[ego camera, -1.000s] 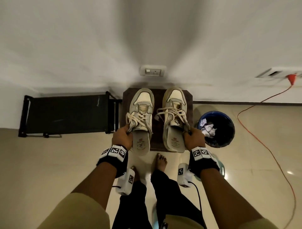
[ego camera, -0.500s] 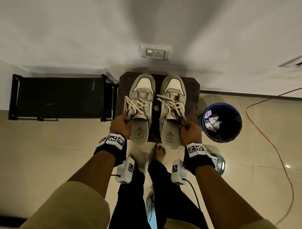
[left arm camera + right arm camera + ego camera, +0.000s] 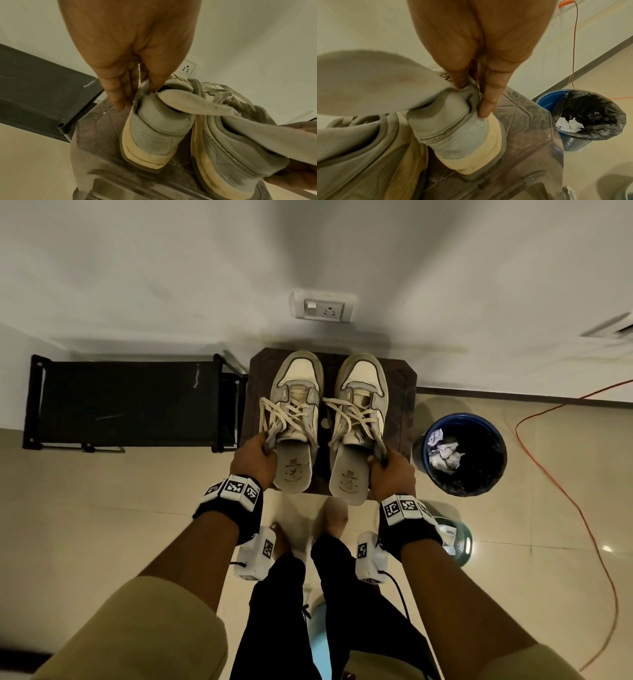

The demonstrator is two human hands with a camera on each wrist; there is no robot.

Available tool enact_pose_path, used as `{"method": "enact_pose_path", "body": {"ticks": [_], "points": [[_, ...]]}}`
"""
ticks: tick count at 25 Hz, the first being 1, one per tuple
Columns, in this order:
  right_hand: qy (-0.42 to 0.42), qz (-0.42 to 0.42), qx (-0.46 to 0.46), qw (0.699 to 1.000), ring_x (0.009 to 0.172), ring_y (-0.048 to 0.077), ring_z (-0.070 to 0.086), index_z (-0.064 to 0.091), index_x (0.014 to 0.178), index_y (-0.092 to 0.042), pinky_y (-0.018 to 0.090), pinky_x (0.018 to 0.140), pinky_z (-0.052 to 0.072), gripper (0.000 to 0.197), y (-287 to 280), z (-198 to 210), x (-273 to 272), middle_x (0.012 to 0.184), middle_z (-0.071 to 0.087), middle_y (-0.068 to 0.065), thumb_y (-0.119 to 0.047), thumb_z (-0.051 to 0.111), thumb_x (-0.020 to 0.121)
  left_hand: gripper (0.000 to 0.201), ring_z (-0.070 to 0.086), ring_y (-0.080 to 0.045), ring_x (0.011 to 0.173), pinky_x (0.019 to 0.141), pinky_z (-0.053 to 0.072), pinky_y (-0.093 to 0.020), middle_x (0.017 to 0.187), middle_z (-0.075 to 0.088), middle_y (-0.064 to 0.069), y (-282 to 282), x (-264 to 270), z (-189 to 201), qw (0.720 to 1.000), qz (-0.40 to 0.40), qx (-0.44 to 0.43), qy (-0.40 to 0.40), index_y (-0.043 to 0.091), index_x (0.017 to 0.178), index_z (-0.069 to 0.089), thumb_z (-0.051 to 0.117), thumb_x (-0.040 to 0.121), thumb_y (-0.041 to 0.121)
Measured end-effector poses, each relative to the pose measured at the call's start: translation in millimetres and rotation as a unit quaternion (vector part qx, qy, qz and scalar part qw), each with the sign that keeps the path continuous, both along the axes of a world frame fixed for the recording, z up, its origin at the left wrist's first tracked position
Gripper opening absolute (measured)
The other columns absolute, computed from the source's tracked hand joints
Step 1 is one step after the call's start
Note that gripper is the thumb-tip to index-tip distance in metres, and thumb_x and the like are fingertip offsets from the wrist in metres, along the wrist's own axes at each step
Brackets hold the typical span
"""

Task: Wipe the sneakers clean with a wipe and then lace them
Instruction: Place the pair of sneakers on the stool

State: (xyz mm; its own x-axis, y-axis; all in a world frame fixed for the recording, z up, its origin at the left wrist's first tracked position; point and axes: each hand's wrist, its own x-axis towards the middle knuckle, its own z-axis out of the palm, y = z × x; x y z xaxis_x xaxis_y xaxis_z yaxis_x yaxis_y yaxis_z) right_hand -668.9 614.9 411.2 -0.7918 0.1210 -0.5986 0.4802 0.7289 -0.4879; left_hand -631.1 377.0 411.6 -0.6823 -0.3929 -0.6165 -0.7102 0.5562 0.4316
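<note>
Each hand pinched a sneaker's collar near the heel: the left hand (image 3: 254,461) held the left sneaker (image 3: 296,419), the right hand (image 3: 392,474) the right sneaker (image 3: 358,426), both over the dark stool (image 3: 404,405). The heels overhung its near edge, so a slack pinch could have dropped a shoe. The loose laces (image 3: 284,414) might have snagged.

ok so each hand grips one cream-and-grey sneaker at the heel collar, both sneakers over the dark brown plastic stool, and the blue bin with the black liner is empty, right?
Not quite: the blue bin with the black liner holds crumpled white wipes, clear in the head and right wrist views. The rest stands: left hand and right hand each grip a cream-and-grey sneaker at the heel collar over the dark brown plastic stool.
</note>
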Motion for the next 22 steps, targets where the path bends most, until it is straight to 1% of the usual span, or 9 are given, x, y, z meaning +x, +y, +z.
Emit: {"method": "enact_pose_path", "body": {"ticks": [2,4,7,11,14,16,18,20,22], "points": [[-0.01,-0.007,0.001,1.0,0.099,0.038,0.06,0.061,0.117,-0.012,0.033,0.075,0.042,0.029,0,3,0,0.106,0.067,0.016,-0.027,0.054,0.093,0.03,0.061,-0.036,0.097,0.086,0.052,-0.045,0.107,0.067,-0.012,1,4,7,1.0,-0.008,-0.004,0.001,0.017,0.118,0.059,0.051,0.089,0.017],[-0.018,-0.013,0.002,1.0,0.097,0.038,0.061,0.061,0.114,-0.012,0.033,0.074,0.042,0.027,-1,4,1,0.104,0.068,0.016,-0.026,0.054,0.092,0.028,0.061,-0.036,0.096,0.086,0.051,-0.044,0.105,0.066,-0.012,3,10,12,1.0,-0.005,-0.002,0.004,0.016,0.116,0.058,0.052,0.088,0.015],[-0.021,-0.015,0.01,1.0,0.096,0.038,0.062,0.061,0.11,-0.012,0.036,0.077,0.047,0.025,-2,8,8,0.102,0.068,0.016,-0.025,0.052,0.091,0.032,0.059,-0.037,0.1,0.087,0.049,-0.041,0.109,0.065,-0.014,9,21,19,1.0,0.002,0.008,0.011,0.015,0.12,0.055,0.052,0.088,0.013],[-0.016,-0.024,0.013,0.999,0.1,0.037,0.06,0.061,0.112,-0.015,0.035,0.079,0.045,0.025,-3,23,25,0.108,0.067,0.014,-0.024,0.051,0.091,0.032,0.059,-0.036,0.106,0.088,0.045,-0.039,0.115,0.064,-0.013,19,37,31,1.0,0.007,0.015,0.02,0.016,0.122,0.053,0.052,0.09,0.016],[0.003,-0.038,0.008,0.999,0.106,0.036,0.058,0.06,0.116,-0.015,0.035,0.085,0.045,0.028,-6,38,44,0.114,0.065,0.014,-0.022,0.051,0.091,0.033,0.058,-0.033,0.107,0.09,0.046,-0.039,0.12,0.061,-0.011,26,52,38,0.999,0.004,0.014,0.042,0.015,0.123,0.052,0.053,0.091,0.021],[0.016,-0.043,0.006,0.999,0.107,0.037,0.058,0.061,0.117,-0.015,0.032,0.081,0.044,0.029,-8,49,59,0.113,0.065,0.014,-0.02,0.051,0.091,0.033,0.058,-0.034,0.107,0.091,0.049,-0.043,0.125,0.055,-0.013,30,66,43,0.998,-0.01,0.007,0.069,0.015,0.121,0.051,0.055,0.088,0.022],[0.028,-0.046,0.006,0.999,0.107,0.038,0.057,0.062,0.113,-0.01,0.032,0.081,0.044,0.027,-10,62,76,0.113,0.065,0.016,-0.019,0.051,0.091,0.041,0.056,-0.034,0.113,0.095,0.048,-0.046,0.134,0.047,-0.013,37,86,51,0.995,-0.016,0.003,0.097,0.017,0.127,0.047,0.057,0.088,0.019],[0.049,-0.055,0.001,0.997,0.11,0.037,0.056,0.062,0.112,-0.009,0.035,0.086,0.045,0.026,-12,73,92,0.116,0.064,0.017,-0.019,0.051,0.091,0.052,0.05,-0.035,0.122,0.1,0.044,-0.045,0.142,0.039,-0.013,42,106,60,0.994,-0.026,-0.017,0.101,0.016,0.137,0.04,0.058,0.088,0.014],[0.065,-0.069,-0.004,0.995,0.112,0.037,0.054,0.061,0.114,-0.009,0.033,0.086,0.043,0.026,-8,84,110,0.117,0.063,0.017,-0.018,0.051,0.092,0.058,0.047,-0.037,0.124,0.1,0.044,-0.047,0.144,0.037,-0.014,48,126,66,0.993,-0.053,-0.032,0.102,0.015,0.141,0.035,0.058,0.088,0.012]]}}
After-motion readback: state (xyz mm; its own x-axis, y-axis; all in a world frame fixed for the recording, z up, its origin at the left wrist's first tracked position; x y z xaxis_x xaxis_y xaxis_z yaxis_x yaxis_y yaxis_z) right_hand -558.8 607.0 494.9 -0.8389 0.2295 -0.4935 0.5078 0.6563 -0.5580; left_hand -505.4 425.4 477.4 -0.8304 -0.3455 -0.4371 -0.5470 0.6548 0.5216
